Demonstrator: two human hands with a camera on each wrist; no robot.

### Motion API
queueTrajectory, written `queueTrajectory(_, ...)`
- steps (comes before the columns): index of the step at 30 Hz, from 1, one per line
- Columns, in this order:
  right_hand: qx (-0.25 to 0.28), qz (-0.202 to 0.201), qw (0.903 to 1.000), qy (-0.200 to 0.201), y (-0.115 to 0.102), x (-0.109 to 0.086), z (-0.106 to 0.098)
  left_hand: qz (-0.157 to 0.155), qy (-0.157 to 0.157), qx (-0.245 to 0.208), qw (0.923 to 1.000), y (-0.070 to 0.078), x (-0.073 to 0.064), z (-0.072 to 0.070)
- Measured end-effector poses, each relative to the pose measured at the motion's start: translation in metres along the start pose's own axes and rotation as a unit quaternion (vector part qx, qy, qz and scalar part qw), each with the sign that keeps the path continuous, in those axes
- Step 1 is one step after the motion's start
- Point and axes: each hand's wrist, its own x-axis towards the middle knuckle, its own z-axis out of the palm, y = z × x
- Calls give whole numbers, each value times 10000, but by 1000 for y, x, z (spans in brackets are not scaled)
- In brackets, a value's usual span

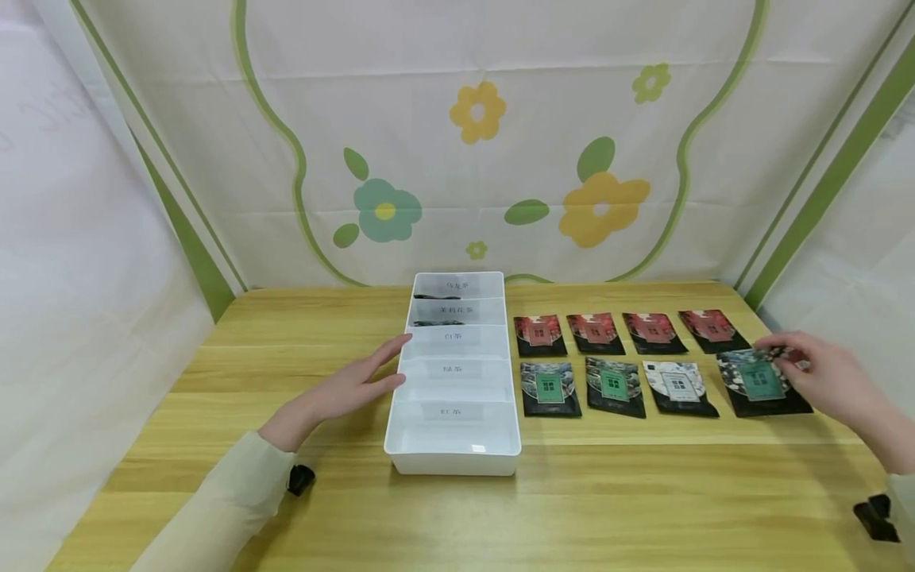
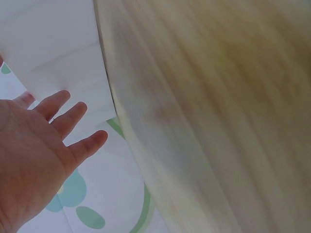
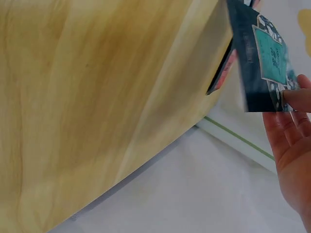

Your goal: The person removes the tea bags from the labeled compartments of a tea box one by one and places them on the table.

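My right hand (image 1: 832, 377) pinches the top right corner of a dark tea packet with a teal label (image 1: 761, 383). In the right wrist view, the thumb lies over the face of this packet (image 3: 269, 53), which is tilted up off the table. My left hand (image 1: 353, 389), fingers spread and relaxed, is at the left side of a white divided box (image 1: 453, 465). Its fingertips touch or nearly touch the box wall, as the left wrist view also shows for the hand (image 2: 43, 150). Dark packets (image 1: 438, 323) stand in the two farthest compartments; the nearer three show only labelled dividers.
Right of the box lies a row of several red-labelled packets (image 1: 539, 335). Nearer lie two green-labelled packets (image 1: 549, 389) and a white one (image 1: 679, 388). A patterned white cloth (image 1: 529, 143) hangs behind the wooden table (image 1: 608, 500), with white sheets at both sides.
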Motion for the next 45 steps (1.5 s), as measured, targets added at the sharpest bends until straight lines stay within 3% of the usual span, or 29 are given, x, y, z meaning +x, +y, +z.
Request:
queueTrajectory(6, -197, -241, 9991, -287, 15, 3, 13, 14, 2, 1, 10000, -1, -1, 1)
queueTrajectory(20, 145, 142, 9913, -1297, 30, 18, 22, 15, 18, -98, 9999, 0, -2, 1)
queueTrajectory(33, 376, 558, 9879, -1400, 38, 18, 25, 17, -6, -71, 10000, 0, 0, 1)
queueTrajectory(45, 336, 803, 9892, -1177, 39, 11, 24, 15, -54, -38, 10000, 1, 0, 0)
